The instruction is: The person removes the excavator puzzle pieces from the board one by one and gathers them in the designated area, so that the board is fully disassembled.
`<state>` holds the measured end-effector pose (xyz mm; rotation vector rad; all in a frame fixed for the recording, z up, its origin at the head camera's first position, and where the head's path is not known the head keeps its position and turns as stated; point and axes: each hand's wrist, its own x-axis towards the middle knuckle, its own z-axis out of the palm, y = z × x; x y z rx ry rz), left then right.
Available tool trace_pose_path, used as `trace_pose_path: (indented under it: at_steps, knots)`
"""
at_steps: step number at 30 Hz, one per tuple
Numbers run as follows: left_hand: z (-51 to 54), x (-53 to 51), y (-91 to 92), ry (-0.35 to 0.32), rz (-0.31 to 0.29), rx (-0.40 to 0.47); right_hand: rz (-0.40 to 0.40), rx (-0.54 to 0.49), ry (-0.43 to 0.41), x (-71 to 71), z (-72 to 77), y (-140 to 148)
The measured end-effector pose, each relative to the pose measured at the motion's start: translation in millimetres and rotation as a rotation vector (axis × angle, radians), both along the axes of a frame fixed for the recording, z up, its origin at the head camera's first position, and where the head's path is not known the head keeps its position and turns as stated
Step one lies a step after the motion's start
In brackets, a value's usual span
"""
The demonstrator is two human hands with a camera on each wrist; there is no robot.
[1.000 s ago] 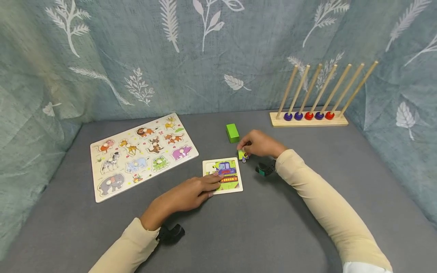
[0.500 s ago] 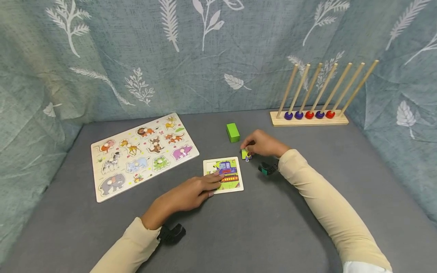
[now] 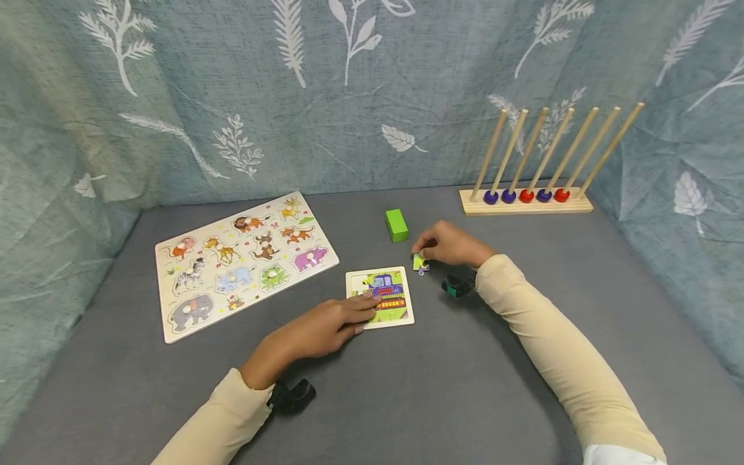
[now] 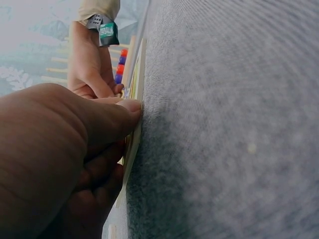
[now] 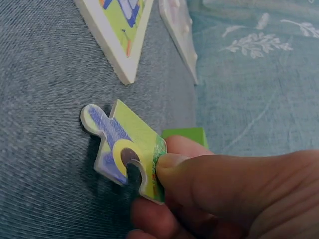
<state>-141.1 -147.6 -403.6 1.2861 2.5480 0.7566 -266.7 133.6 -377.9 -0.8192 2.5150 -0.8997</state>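
Observation:
In the head view a small framed jigsaw puzzle [image 3: 409, 303] with a vehicle picture lies flat at the table's middle. My left hand [image 3: 325, 326] rests its fingers across the left part of the puzzle, and its thumb [image 4: 130, 106] touches the near edge of the frame. To the right of the frame, my right hand [image 3: 450, 244] pinches a green and blue jigsaw piece [image 5: 132, 134] between thumb and fingers. In the right wrist view the piece is tilted, its rounded tab pointing away from the hand. Part of the puzzle is hidden under my left fingers.
A green block [image 3: 397, 225] stands just behind my right hand. On the left lies a large animal peg puzzle [image 3: 221, 316]. A wooden rack [image 3: 476, 208] with upright rods and several red and blue beads stands at the back right, before the curtain [image 3: 349, 148].
My right hand has shifted slightly to the right with the jigsaw piece, then nearly stopped. The left hand stays on the puzzle.

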Motion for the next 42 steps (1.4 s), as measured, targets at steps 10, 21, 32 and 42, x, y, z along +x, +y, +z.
trace_pose_path:
  at_steps: [10,21,32,42]
  knots:
    - [-0.5,0.0,-0.3,-0.013,0.01,0.008,-0.048,-0.015,0.05,1.4,-2.6,-0.4]
    - [-2.1,-2.5,-1.9,-0.029,-0.014,0.029,-0.035,-0.053,0.061,7.6,2.2,-13.5]
    - [-0.7,-1.5,-1.3,-0.04,-0.016,0.032,0.001,-0.059,0.05,15.4,-3.1,-31.5]
    - [-1.2,-2.3,-2.9,-0.034,-0.034,0.042,0.059,-0.085,0.061,16.8,-6.8,-41.7]
